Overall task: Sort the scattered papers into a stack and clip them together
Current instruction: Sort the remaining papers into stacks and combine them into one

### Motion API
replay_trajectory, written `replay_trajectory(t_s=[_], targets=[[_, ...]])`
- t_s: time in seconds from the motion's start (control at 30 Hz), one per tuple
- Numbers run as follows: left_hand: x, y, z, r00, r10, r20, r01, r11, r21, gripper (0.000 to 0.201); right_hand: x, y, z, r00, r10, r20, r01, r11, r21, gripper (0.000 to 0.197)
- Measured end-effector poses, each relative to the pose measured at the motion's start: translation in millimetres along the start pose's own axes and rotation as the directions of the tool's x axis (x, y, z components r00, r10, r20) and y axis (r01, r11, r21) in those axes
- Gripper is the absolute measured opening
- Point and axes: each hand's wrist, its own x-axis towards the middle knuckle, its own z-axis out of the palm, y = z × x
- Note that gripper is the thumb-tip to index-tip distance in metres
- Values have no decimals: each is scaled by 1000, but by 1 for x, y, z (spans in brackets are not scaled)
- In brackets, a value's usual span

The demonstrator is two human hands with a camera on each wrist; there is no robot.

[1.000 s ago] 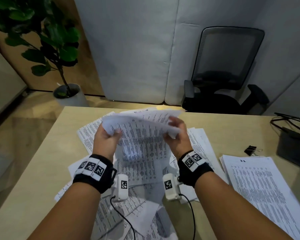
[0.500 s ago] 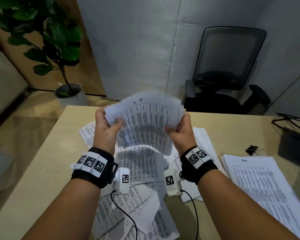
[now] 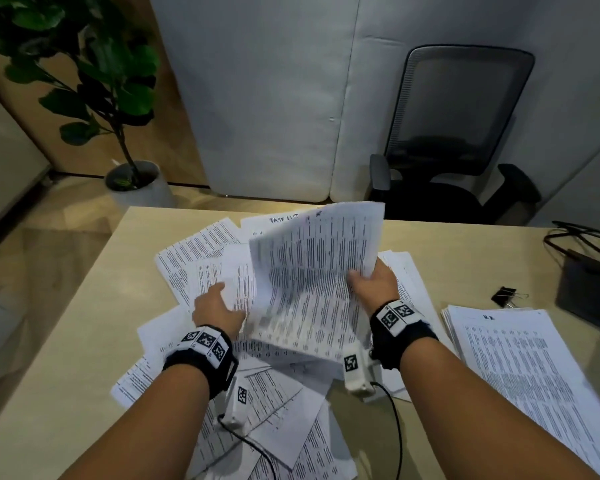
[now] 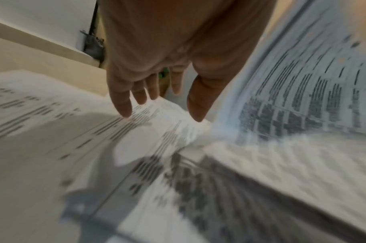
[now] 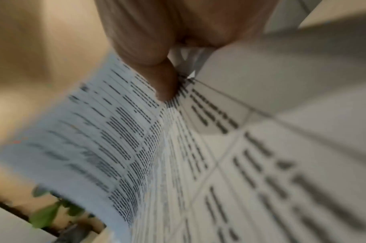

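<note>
A bundle of printed sheets (image 3: 312,271) is raised above the desk, tilted up. My right hand (image 3: 369,282) pinches its right edge, and the thumb (image 5: 165,85) presses on the printed face. My left hand (image 3: 219,304) has no hold on the bundle. It hovers low at the bundle's left side with straight, spread fingers (image 4: 123,102) just over the scattered papers (image 3: 187,258) that lie fanned across the desk. Both wrist views are blurred. A squared stack of papers (image 3: 520,368) lies at the right. A black binder clip (image 3: 504,295) sits just beyond that stack.
The light wooden desk (image 3: 84,341) has bare room at its left and far right. A black tray with cables (image 3: 589,289) stands at the right edge. Behind the desk are a black office chair (image 3: 458,133) and a potted plant (image 3: 94,81).
Both hands held the bundle upright before. My left hand has let go and dropped to the scattered papers at the left, while my right hand keeps the bundle and has carried it right.
</note>
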Motion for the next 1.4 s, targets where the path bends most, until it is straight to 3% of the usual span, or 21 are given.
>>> replay_trajectory(t_s=[0.07, 0.17, 0.27, 0.3, 0.37, 0.5, 0.6, 0.7, 0.8, 0.97, 1.03, 1.17, 1.33, 1.4], targets=[[1, -16, 10, 992, -118, 48, 111, 985, 133, 89, -2, 19, -1, 997, 60, 48, -55, 992, -113, 30], [-2, -25, 22, 984, -165, 71, 146, 965, 219, 100, -12, 51, 2, 980, 166, 106, -128, 947, -295, 37], [0, -25, 23, 975, -198, 105, 178, 968, 176, 107, -20, 70, 5, 954, 253, 161, -169, 897, -408, 37], [2, -26, 22, 969, -211, 130, 191, 970, 148, 102, -21, 72, 5, 949, 267, 167, -180, 895, -408, 36], [3, -28, 18, 974, -174, 146, 156, 980, 126, 73, -18, 71, 4, 948, 271, 166, -208, 924, -320, 33], [-6, -29, 11, 998, -21, -52, 21, 1000, 13, 12, -7, 52, 2, 959, 219, 181, -195, 971, -139, 28], [-12, -29, 7, 988, -51, -146, 20, 978, -207, 10, -1, 43, 2, 966, 193, 174, -190, 981, -34, 25], [-13, -34, 5, 996, -91, -4, 86, 947, -308, 16, 2, 46, 6, 962, 228, 152, -239, 969, 56, 31], [-22, -37, 10, 977, -153, 151, 209, 836, -507, 22, 2, 55, 13, 949, 276, 154, -284, 958, 35, 34], [-38, -30, 23, 950, -156, 271, 243, 912, -329, 37, -3, 62, 17, 953, 266, 149, -243, 958, -152, 29], [-38, -24, 23, 951, -133, 278, 207, 943, -259, 30, -7, 62, 16, 961, 246, 128, -225, 962, -154, 29], [-36, -11, 18, 959, -28, 281, 99, 966, -240, 48, -11, 43, 11, 977, 169, 131, -180, 980, 81, 30], [-25, 26, -15, 986, 119, 113, -37, 832, -553, 59, -12, -26, -5, 987, -91, 136, 48, 956, 290, 45], [-21, 47, -30, 979, 203, -23, -170, 745, -645, 42, -12, -52, -12, 971, -231, 56, 196, 912, 361, 57]])
